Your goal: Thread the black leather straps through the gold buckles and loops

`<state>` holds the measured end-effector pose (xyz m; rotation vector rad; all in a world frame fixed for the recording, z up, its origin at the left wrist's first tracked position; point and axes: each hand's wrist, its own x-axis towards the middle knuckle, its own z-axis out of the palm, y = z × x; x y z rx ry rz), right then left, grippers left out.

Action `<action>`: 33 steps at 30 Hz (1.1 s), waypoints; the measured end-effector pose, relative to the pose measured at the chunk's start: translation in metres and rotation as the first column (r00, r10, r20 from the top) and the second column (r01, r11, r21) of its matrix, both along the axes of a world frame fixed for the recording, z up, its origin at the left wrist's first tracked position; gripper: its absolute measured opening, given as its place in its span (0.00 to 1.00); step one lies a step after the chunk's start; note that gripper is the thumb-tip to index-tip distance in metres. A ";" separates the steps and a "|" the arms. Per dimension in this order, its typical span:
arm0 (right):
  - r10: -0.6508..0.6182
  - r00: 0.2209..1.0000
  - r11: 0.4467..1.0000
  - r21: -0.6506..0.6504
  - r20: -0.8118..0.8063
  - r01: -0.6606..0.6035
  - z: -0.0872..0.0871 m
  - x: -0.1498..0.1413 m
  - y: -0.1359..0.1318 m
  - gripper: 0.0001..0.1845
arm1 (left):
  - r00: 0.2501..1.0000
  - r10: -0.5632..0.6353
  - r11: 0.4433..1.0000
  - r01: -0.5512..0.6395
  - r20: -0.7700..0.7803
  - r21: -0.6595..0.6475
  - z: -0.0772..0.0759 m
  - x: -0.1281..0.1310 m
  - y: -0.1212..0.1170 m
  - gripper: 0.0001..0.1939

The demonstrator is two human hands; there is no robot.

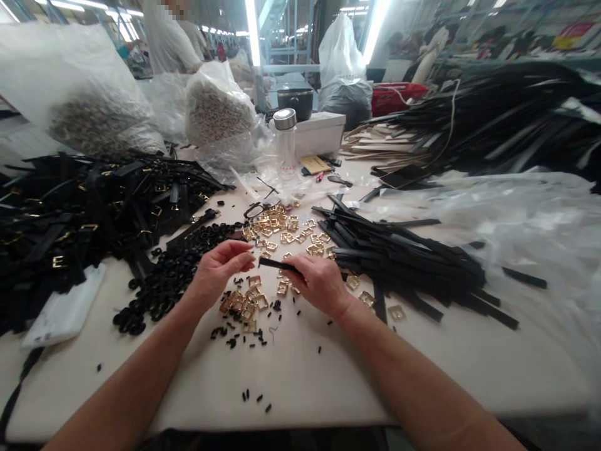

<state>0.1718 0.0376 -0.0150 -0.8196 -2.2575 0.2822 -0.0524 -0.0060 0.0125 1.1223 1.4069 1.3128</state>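
Note:
My right hand [319, 282] is closed round a black strap [276, 264], whose free end points left toward my other hand. Just left of that end, my left hand [218, 275] has its thumb and fingers drawn together in a pinch; anything between them is too small to make out. Gold square buckles [247, 305] lie in a heap below the hands, and more gold buckles [272, 220] are spread beyond them. A mound of black strap loops [164, 291] sits beside my left forearm. Small black bits [259, 398] are scattered on the table.
A stack of black straps [404, 263] lies at right, near clear plastic sheeting [530, 232]. Buckled black straps [94, 207] are heaped at left behind a white block [66, 307]. A glass bottle [285, 144] and filled plastic bags [218, 106] stand behind; a person [171, 44] is farther back.

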 end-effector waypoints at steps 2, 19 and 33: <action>-0.061 0.998 0.998 -0.011 -0.021 0.061 -0.002 0.002 0.004 0.10 | 0.996 0.076 0.996 -0.074 -0.040 0.039 0.002 -0.008 0.000 0.13; -0.141 0.989 0.983 -0.114 0.034 0.144 -0.008 0.006 0.012 0.08 | 0.383 -0.172 0.804 0.586 -0.908 0.095 -0.023 0.039 -0.008 0.08; -0.127 0.992 0.975 -0.190 -0.029 0.119 -0.005 0.005 0.011 0.07 | 0.880 -0.091 0.982 0.157 -0.466 0.105 -0.015 0.020 0.000 0.06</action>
